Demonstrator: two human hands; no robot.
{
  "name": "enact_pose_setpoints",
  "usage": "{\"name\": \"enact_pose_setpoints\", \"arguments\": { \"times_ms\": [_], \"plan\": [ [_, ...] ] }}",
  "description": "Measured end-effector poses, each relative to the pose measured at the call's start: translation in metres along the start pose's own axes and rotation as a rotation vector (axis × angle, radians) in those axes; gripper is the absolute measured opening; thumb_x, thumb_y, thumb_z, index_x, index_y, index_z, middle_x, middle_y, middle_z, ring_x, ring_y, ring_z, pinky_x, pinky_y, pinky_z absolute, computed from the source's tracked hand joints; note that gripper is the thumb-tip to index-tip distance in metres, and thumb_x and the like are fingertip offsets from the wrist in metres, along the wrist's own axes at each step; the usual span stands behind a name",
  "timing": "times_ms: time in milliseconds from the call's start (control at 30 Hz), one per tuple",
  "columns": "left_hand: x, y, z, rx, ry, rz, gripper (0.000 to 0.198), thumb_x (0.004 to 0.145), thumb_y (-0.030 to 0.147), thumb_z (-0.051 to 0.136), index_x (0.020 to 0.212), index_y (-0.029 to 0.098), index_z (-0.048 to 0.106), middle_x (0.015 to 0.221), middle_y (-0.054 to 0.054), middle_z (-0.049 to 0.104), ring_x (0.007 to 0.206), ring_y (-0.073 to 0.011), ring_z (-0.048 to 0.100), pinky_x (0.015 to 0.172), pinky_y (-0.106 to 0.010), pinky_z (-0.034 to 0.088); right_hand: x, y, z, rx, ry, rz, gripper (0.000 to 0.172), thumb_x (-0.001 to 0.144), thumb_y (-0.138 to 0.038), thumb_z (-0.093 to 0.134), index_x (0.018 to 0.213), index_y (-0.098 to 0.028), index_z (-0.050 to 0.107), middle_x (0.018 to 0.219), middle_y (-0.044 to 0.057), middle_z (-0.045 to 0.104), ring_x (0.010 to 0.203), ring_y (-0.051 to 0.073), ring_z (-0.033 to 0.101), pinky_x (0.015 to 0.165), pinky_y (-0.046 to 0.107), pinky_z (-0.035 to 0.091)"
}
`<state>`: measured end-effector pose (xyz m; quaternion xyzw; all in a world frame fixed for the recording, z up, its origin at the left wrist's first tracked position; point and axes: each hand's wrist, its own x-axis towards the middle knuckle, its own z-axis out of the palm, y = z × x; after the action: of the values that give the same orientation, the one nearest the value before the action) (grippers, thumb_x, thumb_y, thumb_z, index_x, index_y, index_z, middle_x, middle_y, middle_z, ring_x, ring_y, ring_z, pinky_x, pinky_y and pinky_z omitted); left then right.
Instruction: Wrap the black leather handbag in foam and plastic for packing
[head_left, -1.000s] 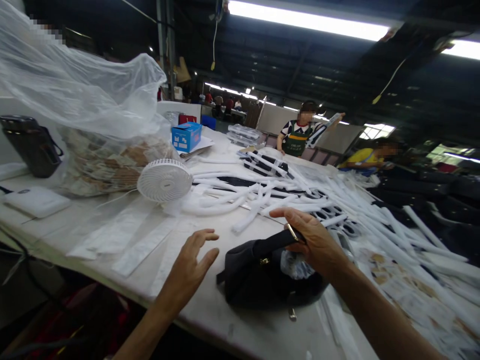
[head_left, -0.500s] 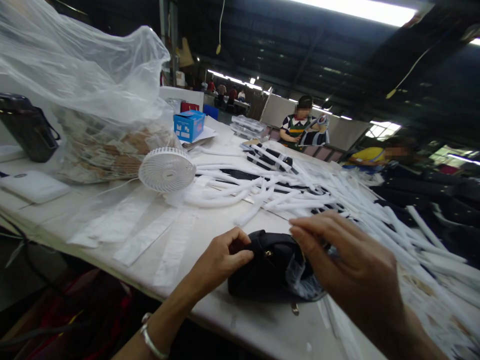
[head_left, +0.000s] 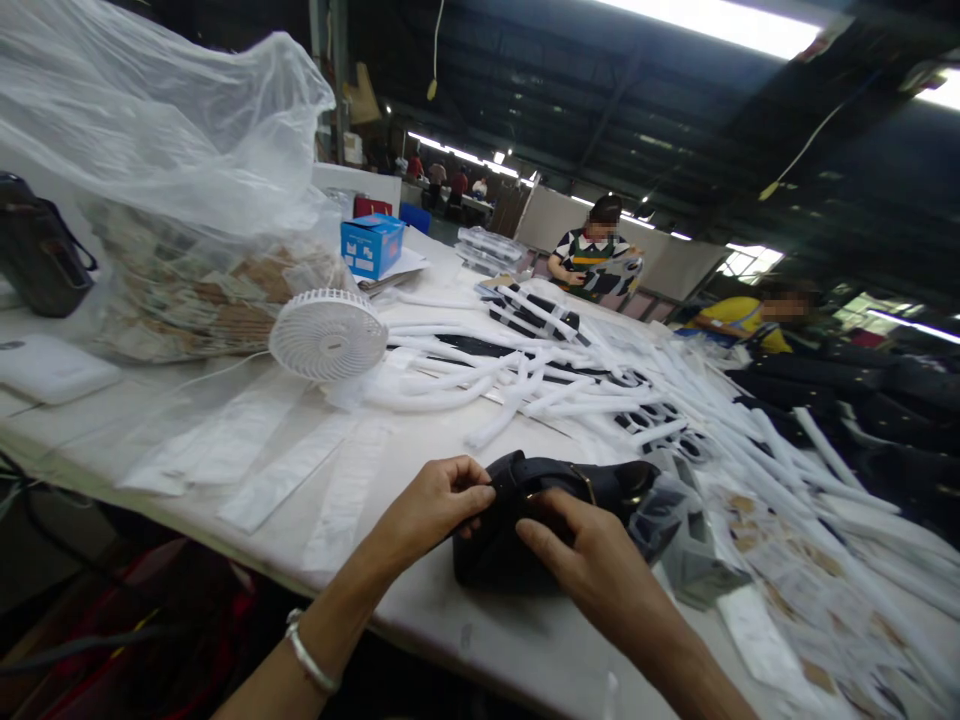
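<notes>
A black handbag (head_left: 487,555) with gold-coloured metal fittings rests at the table's near edge, with clear plastic (head_left: 664,515) at its right end. My left hand (head_left: 442,500) pinches the bag's upper left edge between thumb and fingers. Over the front of the bag lies my right hand (head_left: 581,545), its thumb and index finger near the small metal fitting. The index fingertip is partly hidden against the black material, and whether it grips anything cannot be made out. A grey block-shaped object (head_left: 701,555) stands just right of the bag.
A white fan (head_left: 328,335) stands left of centre before a plastic bag of small packets (head_left: 202,300). White foam tubes (head_left: 450,390) lie heaped beyond the handbag. A blue box (head_left: 372,246) sits further back. Two people (head_left: 589,250) work across the table.
My right hand has come left and down from above the bag's right end onto its front, uncovering the grey object. My left hand keeps its pinch on the bag's edge.
</notes>
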<state>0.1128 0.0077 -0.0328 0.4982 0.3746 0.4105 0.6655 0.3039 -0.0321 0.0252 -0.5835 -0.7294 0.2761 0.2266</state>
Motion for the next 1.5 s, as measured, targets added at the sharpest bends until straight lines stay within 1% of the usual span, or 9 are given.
{"name": "enact_pose_setpoints", "arguments": {
  "times_ms": [100,233,433,600,867,1000,1167,1333,1500],
  "plan": [
    [-0.003,-0.003,0.004,0.014,-0.008,0.015,0.026,0.074,0.036,0.07,0.082,0.015,0.059,0.065,0.004,0.054,0.052,-0.0082,0.049,0.05,-0.02,0.039,0.007,-0.003,0.003,0.121,-0.081,0.054,0.029,0.086,-0.038,0.061,0.107,-0.02,0.069,0.108,0.007,0.072,0.103,0.028,0.064,0.092,0.039,0.047],
    [-0.007,-0.006,0.008,0.061,0.013,0.067,0.02,0.078,0.033,0.064,0.087,0.016,0.059,0.066,0.005,0.052,0.052,-0.0078,0.045,0.049,-0.02,0.034,0.012,-0.008,0.004,0.093,-0.036,0.054,0.032,0.089,-0.047,0.056,0.097,-0.02,0.071,0.097,0.006,0.073,0.098,0.028,0.064,0.089,0.039,0.045],
    [-0.011,-0.014,0.016,0.028,0.067,0.11,0.016,0.079,0.032,0.061,0.083,0.017,0.057,0.064,0.005,0.049,0.056,-0.0093,0.042,0.053,-0.021,0.032,0.01,-0.005,0.008,0.072,0.038,0.131,0.043,0.088,-0.056,0.051,0.072,-0.018,0.064,0.074,0.004,0.065,0.075,0.023,0.058,0.07,0.033,0.042],
    [-0.009,-0.019,0.021,-0.051,0.068,0.041,0.015,0.078,0.03,0.06,0.083,0.017,0.057,0.061,0.006,0.046,0.053,-0.0082,0.037,0.05,-0.021,0.028,0.01,0.002,0.006,0.223,0.004,0.201,0.043,0.086,-0.056,0.054,0.068,-0.018,0.059,0.062,-0.001,0.052,0.059,0.015,0.046,0.055,0.028,0.034],
    [-0.006,-0.016,0.017,0.044,0.079,0.079,0.02,0.079,0.035,0.062,0.084,0.016,0.058,0.062,0.006,0.046,0.053,-0.008,0.037,0.05,-0.02,0.028,0.013,0.003,0.011,0.208,0.05,0.195,0.044,0.082,-0.055,0.057,0.058,-0.019,0.051,0.056,-0.002,0.044,0.054,0.013,0.038,0.049,0.027,0.03],
    [-0.005,-0.011,0.019,0.104,0.056,0.091,0.015,0.081,0.033,0.057,0.082,0.018,0.055,0.06,0.008,0.042,0.051,-0.0078,0.034,0.048,-0.021,0.025,0.013,0.001,0.012,0.152,0.077,0.236,0.039,0.081,-0.051,0.059,0.06,-0.018,0.055,0.059,0.0,0.049,0.057,0.015,0.042,0.051,0.027,0.032],
    [-0.005,-0.006,0.023,0.175,0.057,0.102,0.014,0.08,0.032,0.059,0.079,0.018,0.055,0.06,0.008,0.041,0.053,-0.0085,0.035,0.049,-0.021,0.026,0.006,0.009,0.015,0.131,0.152,0.173,0.041,0.082,-0.052,0.056,0.058,-0.019,0.054,0.057,0.0,0.05,0.054,0.015,0.042,0.052,0.028,0.032],
    [0.001,-0.004,0.017,0.169,-0.009,0.076,0.014,0.074,0.025,0.064,0.082,0.018,0.055,0.061,0.007,0.044,0.056,-0.0093,0.038,0.052,-0.022,0.029,0.002,0.016,0.016,0.151,0.106,0.131,0.043,0.084,-0.054,0.052,0.058,-0.02,0.051,0.055,-0.001,0.045,0.052,0.014,0.038,0.049,0.028,0.03],
    [0.008,-0.006,0.01,0.167,-0.051,0.062,0.013,0.073,0.022,0.064,0.083,0.017,0.057,0.064,0.007,0.047,0.059,-0.0092,0.042,0.055,-0.022,0.031,0.007,0.015,0.015,0.142,0.071,0.167,0.038,0.084,-0.048,0.05,0.059,-0.019,0.049,0.056,-0.002,0.043,0.052,0.012,0.036,0.046,0.026,0.029]
  ]
}}
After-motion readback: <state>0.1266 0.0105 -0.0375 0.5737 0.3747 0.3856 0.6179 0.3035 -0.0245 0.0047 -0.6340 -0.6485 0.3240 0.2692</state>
